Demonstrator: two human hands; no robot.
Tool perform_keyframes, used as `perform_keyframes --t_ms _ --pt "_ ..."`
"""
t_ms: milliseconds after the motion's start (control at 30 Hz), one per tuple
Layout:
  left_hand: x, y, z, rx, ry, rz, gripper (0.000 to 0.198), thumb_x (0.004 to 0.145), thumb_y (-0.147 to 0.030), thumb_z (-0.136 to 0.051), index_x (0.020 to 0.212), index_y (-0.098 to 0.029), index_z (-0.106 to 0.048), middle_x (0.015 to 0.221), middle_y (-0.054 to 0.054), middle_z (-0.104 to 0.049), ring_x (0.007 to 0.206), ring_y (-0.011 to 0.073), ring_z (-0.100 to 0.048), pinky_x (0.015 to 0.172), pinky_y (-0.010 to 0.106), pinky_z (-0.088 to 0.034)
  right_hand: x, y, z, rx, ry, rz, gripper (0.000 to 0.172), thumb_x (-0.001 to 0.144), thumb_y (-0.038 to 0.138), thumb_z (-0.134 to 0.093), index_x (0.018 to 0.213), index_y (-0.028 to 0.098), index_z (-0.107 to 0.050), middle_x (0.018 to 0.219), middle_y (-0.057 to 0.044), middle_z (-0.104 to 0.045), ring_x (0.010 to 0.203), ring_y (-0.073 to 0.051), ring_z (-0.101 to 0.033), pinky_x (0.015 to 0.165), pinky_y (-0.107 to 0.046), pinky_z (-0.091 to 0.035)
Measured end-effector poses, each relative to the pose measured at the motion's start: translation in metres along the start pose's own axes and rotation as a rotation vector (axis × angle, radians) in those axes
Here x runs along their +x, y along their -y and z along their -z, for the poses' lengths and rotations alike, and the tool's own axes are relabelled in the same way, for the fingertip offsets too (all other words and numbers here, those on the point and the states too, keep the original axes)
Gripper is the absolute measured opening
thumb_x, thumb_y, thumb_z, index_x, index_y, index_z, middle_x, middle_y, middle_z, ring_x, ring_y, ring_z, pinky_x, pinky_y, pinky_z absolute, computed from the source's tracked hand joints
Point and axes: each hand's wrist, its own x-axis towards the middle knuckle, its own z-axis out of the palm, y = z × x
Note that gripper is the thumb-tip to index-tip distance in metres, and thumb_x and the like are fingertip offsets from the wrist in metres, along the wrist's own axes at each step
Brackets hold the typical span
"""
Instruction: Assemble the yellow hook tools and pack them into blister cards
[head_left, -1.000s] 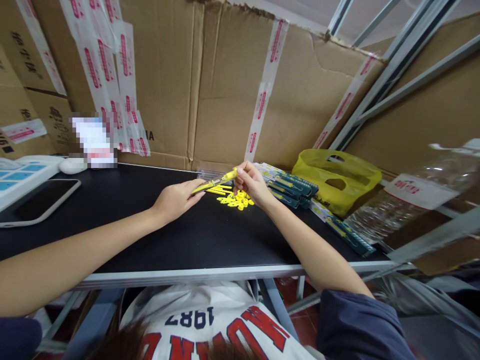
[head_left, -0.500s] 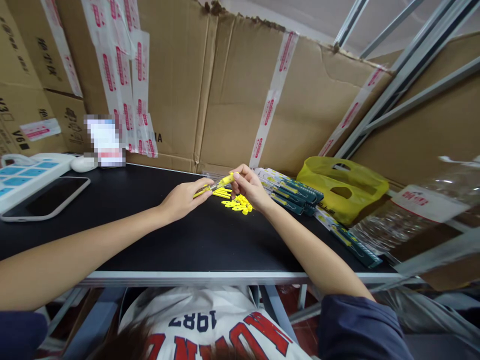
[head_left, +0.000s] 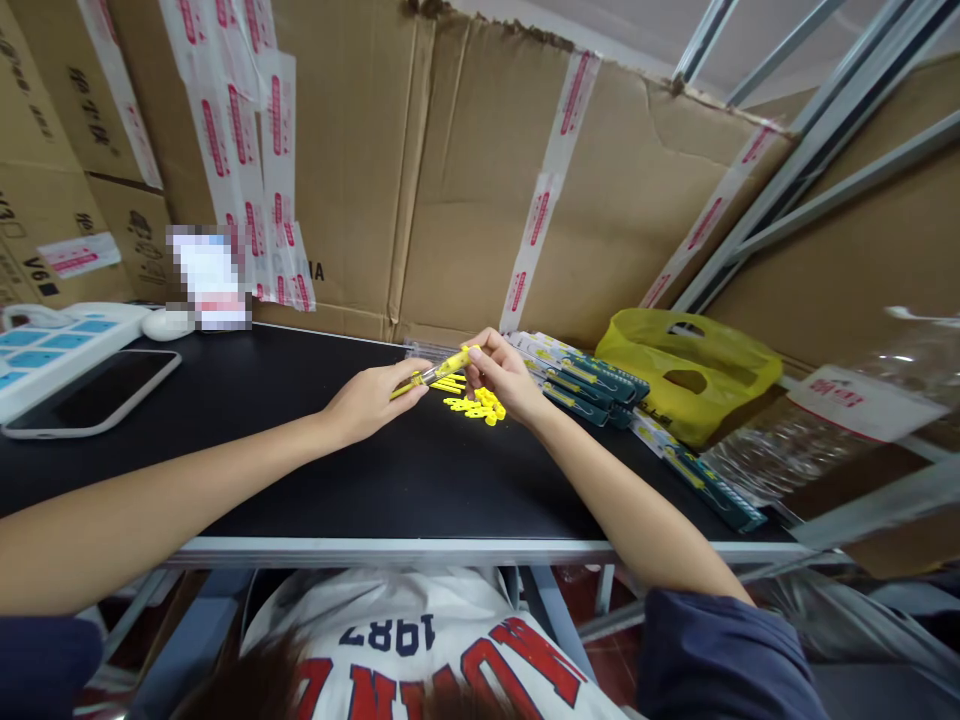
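Over the black tabletop, a slim yellow pen (head_left: 452, 364) with a clear or silvery middle slants up to the right between both hands. My left hand (head_left: 369, 400) is closed around its lower part, thumb on top. At the upper yellow end, my right hand (head_left: 501, 376) pinches with thumb and forefinger. Just below the right hand lies a small pile of yellow plastic parts (head_left: 480, 406). Several thin yellow sticks (head_left: 450, 383) lie behind the pen, partly hidden by the hands.
Stacked dark green and white packets (head_left: 592, 385) lie right of my right hand, with a yellow plastic bag (head_left: 686, 370) and a clear plastic bag (head_left: 817, 430) beyond. A phone (head_left: 94, 393) and white power strip (head_left: 52, 350) sit left. Cardboard (head_left: 465, 200) walls the back.
The two hands have drawn slightly apart along the pen, and more of its clear or silvery middle shows. Both hands keep their hold; the view has shifted a little.
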Motion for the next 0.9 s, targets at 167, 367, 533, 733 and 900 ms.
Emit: perform_keyframes --t_ms 167,367,533,733,900 --pt "-0.001 -0.001 -0.001 -0.019 -0.018 -0.01 0.036 0.093 -0.039 -0.041 0.122 -0.02 -0.053 0.113 0.004 -0.067 0.096 0.0194 -0.064 0.081 0.028 -0.045 -0.001 0.002 -0.003 -0.002 -0.007 -0.001 0.03 0.082 0.045 -0.064 0.086 0.021 -0.046 0.055 0.009 -0.045 0.045 -0.006 -0.041 0.044 -0.019 -0.047" --pt "0.004 -0.004 0.005 -0.158 -0.084 0.052 0.025 0.091 -0.035 -0.043 0.108 -0.019 -0.052 0.078 0.0 -0.062 0.061 0.0119 -0.058 0.058 0.024 -0.045 0.003 -0.003 -0.001 -0.057 -0.031 0.01 0.028 0.089 0.047 -0.052 0.102 0.024 -0.044 0.07 0.006 -0.05 0.051 -0.008 -0.046 0.048 -0.022 -0.048" --pt "0.022 0.017 0.034 -0.509 -0.43 0.241 0.013 0.09 -0.025 -0.041 0.102 -0.02 -0.042 0.071 -0.004 -0.053 0.038 0.0042 -0.042 0.036 0.019 -0.034 0.026 -0.017 -0.01 -0.693 0.07 0.13 0.018 0.09 0.03 -0.051 0.105 0.02 -0.049 0.087 -0.001 -0.053 0.068 -0.012 -0.05 0.065 -0.027 -0.046" --pt "0.027 0.046 0.043 -0.512 -0.471 0.348 0.015 0.094 -0.031 -0.038 0.103 -0.022 -0.045 0.062 -0.006 -0.051 0.033 0.0025 -0.037 0.032 0.016 -0.027 0.057 -0.036 -0.048 -1.311 0.546 0.182 0.011 0.088 0.019 -0.054 0.091 0.016 -0.064 0.094 -0.009 -0.057 0.092 -0.02 -0.054 0.076 -0.029 -0.04" --pt "0.025 0.046 0.038 -0.512 -0.43 0.362 0.018 0.094 -0.032 -0.039 0.107 -0.021 -0.046 0.06 -0.006 -0.051 0.032 0.0035 -0.039 0.032 0.017 -0.031 0.07 -0.045 -0.079 -1.259 0.583 0.292 0.017 0.086 0.017 -0.053 0.1 0.017 -0.063 0.099 -0.009 -0.058 0.096 -0.02 -0.053 0.075 -0.028 -0.04"
